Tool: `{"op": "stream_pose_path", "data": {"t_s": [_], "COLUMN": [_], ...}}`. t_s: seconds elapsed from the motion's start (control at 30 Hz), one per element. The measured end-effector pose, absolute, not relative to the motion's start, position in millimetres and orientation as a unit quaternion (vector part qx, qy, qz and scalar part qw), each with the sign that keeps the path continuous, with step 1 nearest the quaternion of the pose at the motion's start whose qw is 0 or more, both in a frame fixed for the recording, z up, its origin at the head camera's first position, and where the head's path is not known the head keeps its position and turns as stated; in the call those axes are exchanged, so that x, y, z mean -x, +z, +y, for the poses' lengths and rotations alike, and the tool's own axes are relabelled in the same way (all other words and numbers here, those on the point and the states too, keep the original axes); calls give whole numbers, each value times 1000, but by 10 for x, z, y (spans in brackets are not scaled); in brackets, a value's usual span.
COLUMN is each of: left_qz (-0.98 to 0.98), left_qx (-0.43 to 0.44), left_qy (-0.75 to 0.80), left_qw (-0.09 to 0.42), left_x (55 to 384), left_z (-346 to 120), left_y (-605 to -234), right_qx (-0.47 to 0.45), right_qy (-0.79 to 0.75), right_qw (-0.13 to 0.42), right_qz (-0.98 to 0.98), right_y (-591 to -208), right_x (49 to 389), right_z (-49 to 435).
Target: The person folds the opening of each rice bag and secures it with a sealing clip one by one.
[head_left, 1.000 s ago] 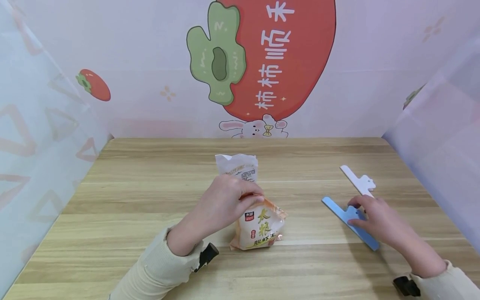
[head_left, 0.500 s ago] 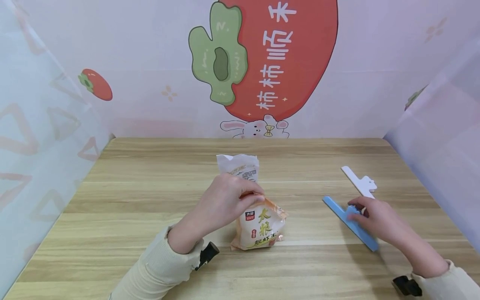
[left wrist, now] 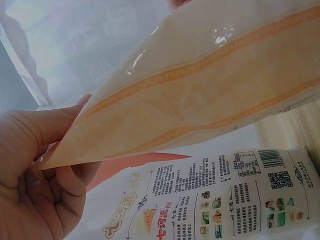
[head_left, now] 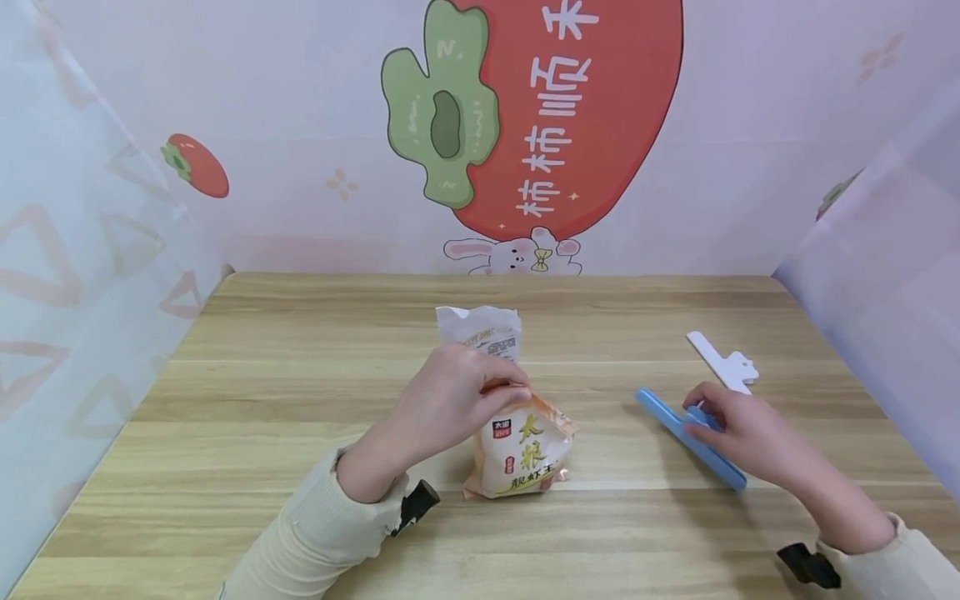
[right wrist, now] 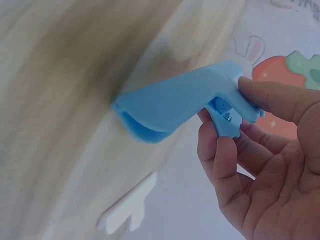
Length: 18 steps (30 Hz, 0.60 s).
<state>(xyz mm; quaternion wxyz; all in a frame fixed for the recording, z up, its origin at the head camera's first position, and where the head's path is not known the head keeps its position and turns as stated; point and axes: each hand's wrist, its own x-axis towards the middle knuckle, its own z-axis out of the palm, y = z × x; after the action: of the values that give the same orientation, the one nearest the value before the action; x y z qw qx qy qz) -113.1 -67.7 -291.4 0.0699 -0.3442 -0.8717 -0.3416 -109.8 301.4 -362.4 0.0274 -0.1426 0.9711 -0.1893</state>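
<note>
My left hand [head_left: 457, 400] pinches the gathered top of a small rice bag [head_left: 521, 454], white and orange with gold lettering, which stands on the table. In the left wrist view, the bag's plastic side [left wrist: 200, 90] slants up from the thumb and fingers [left wrist: 70, 185]. My right hand [head_left: 750, 425] grips a long blue bag clip [head_left: 693, 442] by its handle tabs. Seen from the right wrist, thumb and fingers sit on either side of those tabs, and the clip's long jaws [right wrist: 160, 107] show a gap at the end.
A second, white rice bag [head_left: 483, 325] stands just behind the first, printed with text and a barcode. On the right of the wooden table [head_left: 300, 333], a white bag clip [head_left: 723, 362] lies beyond my right hand. Printed cloth walls [head_left: 300, 167] enclose the back and sides.
My right hand has closed on the blue clip's handle and raised it slightly, shifting it left and turning it on edge. My left hand keeps its pinch on the bag.
</note>
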Motion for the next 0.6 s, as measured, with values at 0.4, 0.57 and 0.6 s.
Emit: {"op": "stream_pose_path", "data": {"t_s": [0.4,0.57,0.6], "left_qz": [-872,-874,-874], "left_qx": [344,344,344], "left_qy": [-342,-337,-336], "left_qw": [68,69,68], "left_x": [1128,1123,1121], "left_z": [-675,-673,-671], "left_y": [-2901,-2890,-2888], "right_qx": [164,159,162], "right_qy": [-251,-267,-268], "right_qw": [15,7,0], "right_qz": [954,951,950], "right_y": [-3456,-3440,-3437], "right_x": [1012,964,954], "right_z": [2724,2616,2593]}}
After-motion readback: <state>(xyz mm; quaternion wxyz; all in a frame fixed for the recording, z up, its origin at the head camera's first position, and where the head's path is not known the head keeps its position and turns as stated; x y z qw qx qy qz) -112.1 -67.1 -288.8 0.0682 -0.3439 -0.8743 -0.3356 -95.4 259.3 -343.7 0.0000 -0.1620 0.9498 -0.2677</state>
